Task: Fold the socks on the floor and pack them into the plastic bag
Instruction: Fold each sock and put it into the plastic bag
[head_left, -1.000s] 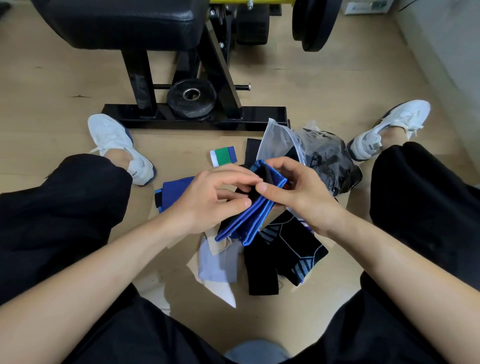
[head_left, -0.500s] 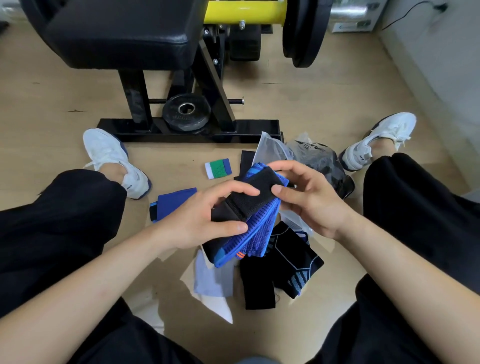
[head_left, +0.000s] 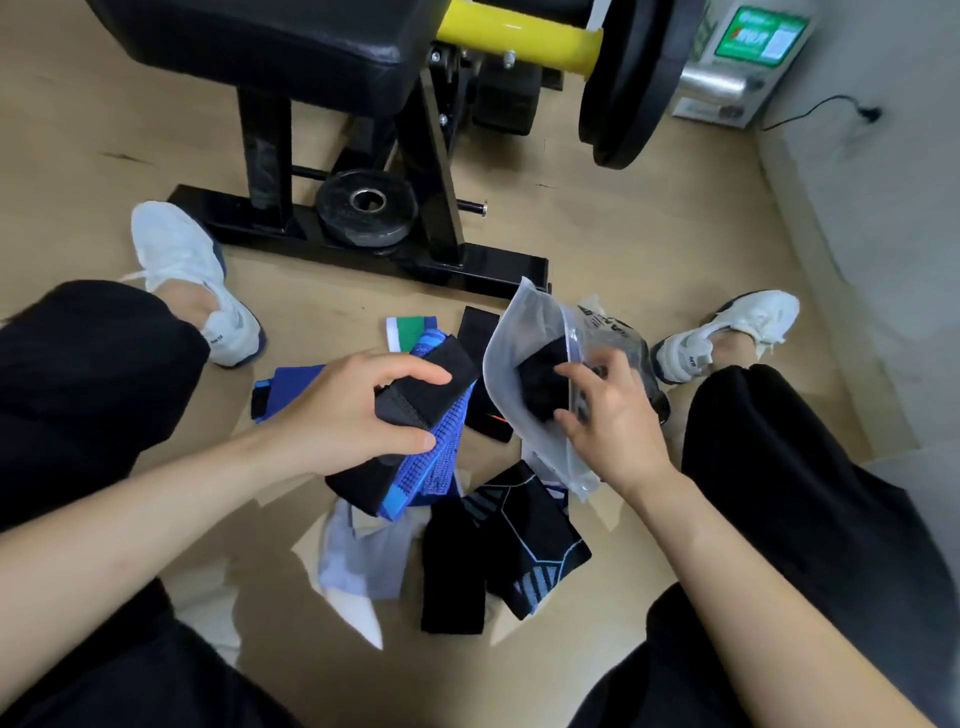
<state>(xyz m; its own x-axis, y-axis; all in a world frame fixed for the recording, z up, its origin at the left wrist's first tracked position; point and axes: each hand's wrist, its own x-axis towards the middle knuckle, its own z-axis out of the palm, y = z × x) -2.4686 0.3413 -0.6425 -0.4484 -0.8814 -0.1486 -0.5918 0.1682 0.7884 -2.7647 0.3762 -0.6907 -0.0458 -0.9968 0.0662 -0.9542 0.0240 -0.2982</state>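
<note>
Our left hand (head_left: 358, 410) alone gripped the folded blue and black sock (head_left: 441, 447). Our right hand (head_left: 618, 421) had left this sock a moment before and now pinched the plastic bag (head_left: 514, 332) just beside it. We judged the folding done and the packing next. Other socks (head_left: 498, 551) waited on the floor (head_left: 649, 249).

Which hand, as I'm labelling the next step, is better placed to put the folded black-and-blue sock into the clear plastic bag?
Left: the left hand grips the folded black-and-blue sock right beside the clear plastic bag, whose mouth the right hand holds.
</note>
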